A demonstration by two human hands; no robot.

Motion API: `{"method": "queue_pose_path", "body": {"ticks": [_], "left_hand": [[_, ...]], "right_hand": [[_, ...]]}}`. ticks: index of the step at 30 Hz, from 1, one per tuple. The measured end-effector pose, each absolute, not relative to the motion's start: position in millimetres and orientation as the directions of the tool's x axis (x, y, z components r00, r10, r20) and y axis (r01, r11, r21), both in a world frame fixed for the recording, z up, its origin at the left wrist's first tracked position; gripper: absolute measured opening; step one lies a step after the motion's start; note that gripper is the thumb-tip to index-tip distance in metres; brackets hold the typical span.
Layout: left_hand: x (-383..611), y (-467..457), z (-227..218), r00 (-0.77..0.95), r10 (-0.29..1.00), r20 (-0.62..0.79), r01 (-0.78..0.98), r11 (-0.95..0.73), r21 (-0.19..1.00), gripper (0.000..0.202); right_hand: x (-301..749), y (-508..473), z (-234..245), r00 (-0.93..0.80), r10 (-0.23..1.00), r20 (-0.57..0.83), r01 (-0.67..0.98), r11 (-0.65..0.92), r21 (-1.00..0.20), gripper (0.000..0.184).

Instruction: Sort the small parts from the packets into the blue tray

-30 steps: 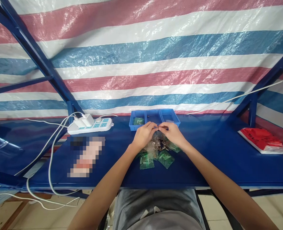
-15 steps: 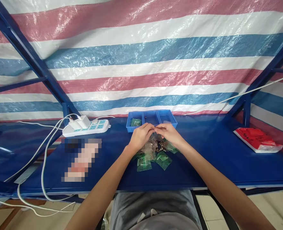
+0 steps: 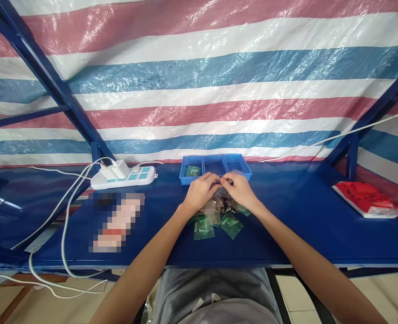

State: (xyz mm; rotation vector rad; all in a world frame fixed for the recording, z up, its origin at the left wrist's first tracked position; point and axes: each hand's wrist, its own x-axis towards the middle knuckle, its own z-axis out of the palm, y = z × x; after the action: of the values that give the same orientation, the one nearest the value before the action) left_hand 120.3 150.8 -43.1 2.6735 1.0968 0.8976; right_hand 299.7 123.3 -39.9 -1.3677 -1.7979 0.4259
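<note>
The left hand [image 3: 200,191] and right hand [image 3: 239,189] are meeting near the table's [image 3: 303,216] far edge, fingers pinching together on a tiny part [image 3: 219,181] (too small to identify) above the pile of small bags [image 3: 219,217], while one green bag [image 3: 192,171] is lying in the blue tray [image 3: 215,158].

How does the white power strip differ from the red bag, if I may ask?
The power strip is white and hard-cased; the bag is red, crinkled plastic. The power strip lies left, chargers plugged in; the bag lies far right, nothing attached. Both rest on the blue table.
</note>
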Motion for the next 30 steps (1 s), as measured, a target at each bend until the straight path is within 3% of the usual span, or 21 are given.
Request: {"method": "queue_pose_path", "body": {"ticks": [12,18,24,30], "left_hand": [[120.3,149.8,-43.8,0.589,0.631,0.505,0.575,-0.766,0.286,0.029],[118.1,151.1,-45.1,0.586,0.622,0.52,0.572,-0.772,0.279,0.029],[117.5,149.7,-41.8,0.604,0.621,0.5,0.586,-0.771,0.25,0.027],[118.5,147.1,-38.4,0.578,0.638,0.508,0.587,-0.758,0.284,0.026]], "right_hand": [[300.0,120.6,-39.9,-0.044,0.94,0.339,0.51,0.313,-0.801,0.025],[301.4,119.4,-34.6,-0.093,0.924,0.37,0.597,0.349,-0.722,0.031],[302.8,116.3,-31.9,-0.157,0.969,0.192,0.327,0.234,-0.916,0.03],[304.0,119.3,-39.0,-0.134,0.974,0.183,0.284,0.214,-0.935,0.028]]}}
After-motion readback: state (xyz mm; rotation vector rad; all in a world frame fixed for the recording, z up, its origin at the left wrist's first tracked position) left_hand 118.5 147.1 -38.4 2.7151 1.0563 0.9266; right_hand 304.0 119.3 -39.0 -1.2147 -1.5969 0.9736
